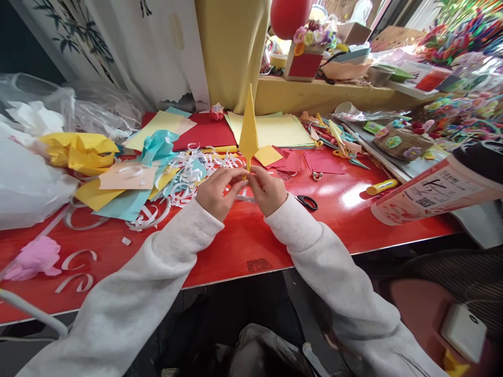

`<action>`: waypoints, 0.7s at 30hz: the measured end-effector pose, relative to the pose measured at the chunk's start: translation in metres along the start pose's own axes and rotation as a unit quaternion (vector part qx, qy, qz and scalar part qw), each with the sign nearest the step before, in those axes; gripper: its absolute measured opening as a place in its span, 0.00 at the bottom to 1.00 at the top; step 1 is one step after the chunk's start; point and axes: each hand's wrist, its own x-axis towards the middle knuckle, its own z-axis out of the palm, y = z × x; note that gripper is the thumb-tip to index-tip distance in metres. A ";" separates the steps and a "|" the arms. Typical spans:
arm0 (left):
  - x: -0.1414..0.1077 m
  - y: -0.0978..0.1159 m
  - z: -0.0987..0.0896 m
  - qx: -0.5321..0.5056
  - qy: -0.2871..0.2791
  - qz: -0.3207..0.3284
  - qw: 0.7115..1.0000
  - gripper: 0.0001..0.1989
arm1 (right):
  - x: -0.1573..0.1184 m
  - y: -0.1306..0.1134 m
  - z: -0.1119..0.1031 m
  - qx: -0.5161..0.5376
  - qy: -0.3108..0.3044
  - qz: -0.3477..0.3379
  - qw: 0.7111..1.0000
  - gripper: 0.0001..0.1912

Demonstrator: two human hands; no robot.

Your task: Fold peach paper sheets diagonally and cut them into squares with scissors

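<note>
A narrow, pointed piece of folded yellow paper stands upright between my hands, its tip toward the curtain. My left hand pinches its lower end from the left, thumb and fingertips pressed together. From the other side my right hand pinches the same lower end, with both sets of fingertips touching or nearly so. The fingers hide the bottom of the fold. Behind it on the red table lies a small yellow paper square. Black-handled scissors lie just right of my right hand.
Curled white paper strips and coloured sheets clutter the left. A paper stack lies at the back. On the right stand a large lidded cup and a yellow glue stick. The red table's front edge runs below my forearms.
</note>
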 end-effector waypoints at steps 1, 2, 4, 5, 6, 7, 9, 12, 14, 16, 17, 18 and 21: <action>0.000 0.000 -0.001 0.011 0.000 0.008 1.000 0.08 | 0.000 -0.001 0.000 0.013 -0.001 -0.002 1.000 0.11; 0.000 0.000 -0.002 0.017 0.000 0.014 1.000 0.09 | 0.000 -0.001 0.000 0.023 -0.004 -0.002 1.000 0.11; 0.001 -0.002 -0.002 0.018 0.001 0.021 1.000 0.09 | -0.001 -0.003 -0.001 0.032 -0.016 0.002 0.999 0.11; 0.001 -0.003 -0.002 0.016 0.000 0.021 1.000 0.09 | -0.001 -0.003 -0.001 0.033 -0.023 0.006 0.999 0.11; 0.001 -0.005 -0.001 0.013 -0.003 0.019 1.000 0.09 | -0.001 -0.004 -0.001 0.035 -0.031 0.010 0.999 0.11; 0.001 -0.007 -0.001 0.009 -0.006 0.013 1.000 0.09 | -0.001 -0.004 -0.001 0.039 -0.038 0.015 0.998 0.11; 0.001 -0.010 0.000 -0.004 -0.012 -0.001 1.000 0.09 | -0.001 -0.003 -0.001 0.054 -0.047 0.025 0.997 0.11; 0.001 -0.016 0.000 -0.028 -0.012 -0.025 0.999 0.08 | 0.000 -0.002 -0.002 0.081 -0.058 0.036 0.994 0.14; 0.001 -0.018 0.000 -0.053 -0.013 -0.038 0.998 0.09 | 0.001 -0.001 -0.003 0.097 -0.065 0.046 0.992 0.15; 0.001 -0.018 0.001 -0.079 -0.012 -0.054 0.995 0.09 | 0.002 -0.002 -0.003 0.118 -0.075 0.056 0.989 0.17; 0.001 -0.017 0.001 -0.088 -0.009 -0.063 0.994 0.10 | 0.002 -0.002 -0.003 0.131 -0.076 0.059 0.987 0.17; 0.001 -0.017 0.001 -0.094 -0.006 -0.073 0.993 0.10 | 0.002 -0.002 -0.003 0.145 -0.078 0.061 0.984 0.17; 0.001 -0.015 0.001 -0.099 -0.005 -0.082 0.992 0.10 | 0.002 -0.002 -0.003 0.182 -0.076 0.062 0.978 0.16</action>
